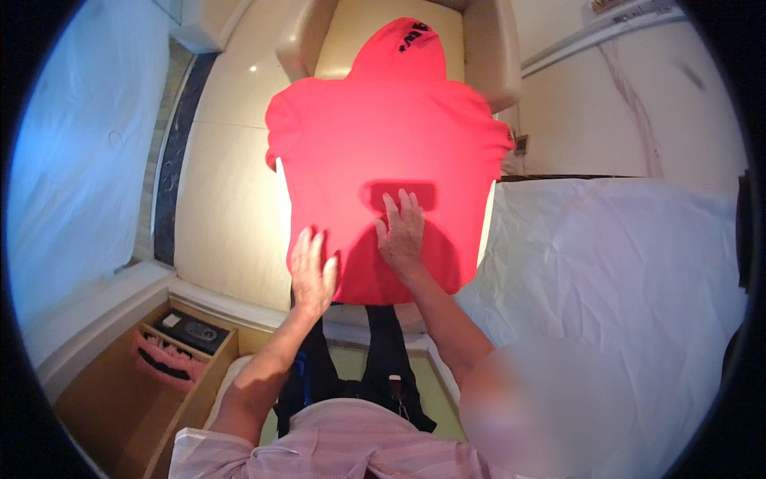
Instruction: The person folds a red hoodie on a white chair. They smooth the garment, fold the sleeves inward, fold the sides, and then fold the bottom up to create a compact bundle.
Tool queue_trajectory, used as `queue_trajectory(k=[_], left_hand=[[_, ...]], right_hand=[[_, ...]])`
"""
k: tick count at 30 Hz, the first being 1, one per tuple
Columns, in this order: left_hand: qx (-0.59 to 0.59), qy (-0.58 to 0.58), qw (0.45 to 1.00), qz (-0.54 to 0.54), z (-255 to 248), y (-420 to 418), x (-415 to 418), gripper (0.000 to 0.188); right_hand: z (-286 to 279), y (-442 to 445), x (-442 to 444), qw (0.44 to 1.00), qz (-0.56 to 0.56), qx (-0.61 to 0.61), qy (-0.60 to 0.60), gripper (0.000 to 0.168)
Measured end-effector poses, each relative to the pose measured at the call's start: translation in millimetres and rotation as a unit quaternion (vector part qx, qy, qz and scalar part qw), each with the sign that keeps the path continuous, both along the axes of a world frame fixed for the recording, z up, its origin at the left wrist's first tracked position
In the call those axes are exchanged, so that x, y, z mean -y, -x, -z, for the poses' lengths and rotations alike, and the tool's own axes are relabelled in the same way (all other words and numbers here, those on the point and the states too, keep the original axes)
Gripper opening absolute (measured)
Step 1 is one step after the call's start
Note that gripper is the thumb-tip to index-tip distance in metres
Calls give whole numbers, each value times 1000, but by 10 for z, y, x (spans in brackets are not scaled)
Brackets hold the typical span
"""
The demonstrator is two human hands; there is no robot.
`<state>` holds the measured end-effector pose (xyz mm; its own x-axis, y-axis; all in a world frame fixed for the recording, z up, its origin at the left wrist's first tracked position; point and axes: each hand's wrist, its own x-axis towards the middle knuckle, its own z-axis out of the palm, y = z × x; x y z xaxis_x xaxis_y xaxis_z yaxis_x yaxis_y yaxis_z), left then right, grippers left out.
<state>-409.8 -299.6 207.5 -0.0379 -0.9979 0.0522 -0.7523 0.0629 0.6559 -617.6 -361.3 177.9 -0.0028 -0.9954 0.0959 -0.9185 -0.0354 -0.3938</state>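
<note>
A red hooded sweatshirt (383,138) lies spread out in front of me, its hood (398,51) pointing away and bearing black lettering. Both sleeves are folded in or tucked at the sides, partly hidden beneath the body. My right hand (404,233) rests palm down on the lower middle of the fabric, fingers spread. Over the lower left edge of the garment is my left hand (312,272), fingers extended and thumb apart, holding nothing; whether it presses on the cloth I cannot tell. Shadows fall on the fabric around my right hand.
Beyond the sweatshirt stands a beige armchair (491,54). White crinkled sheeting (598,251) covers the surface to the right. At the lower left, an open wooden drawer or box (114,401) holds a black box (191,330) and a pink item (167,362). Translucent sheeting (90,132) hangs far left.
</note>
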Motion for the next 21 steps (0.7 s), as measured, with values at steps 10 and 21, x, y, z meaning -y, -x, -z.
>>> queue_trajectory(k=[10, 21], left_hand=[[185, 29, 963, 197, 735, 69, 1142, 71], [225, 26, 961, 157, 744, -18, 1087, 76]], right_hand=[[434, 1128, -121, 993, 81, -89, 7, 62], [366, 1423, -208, 989, 106, -100, -2, 59]])
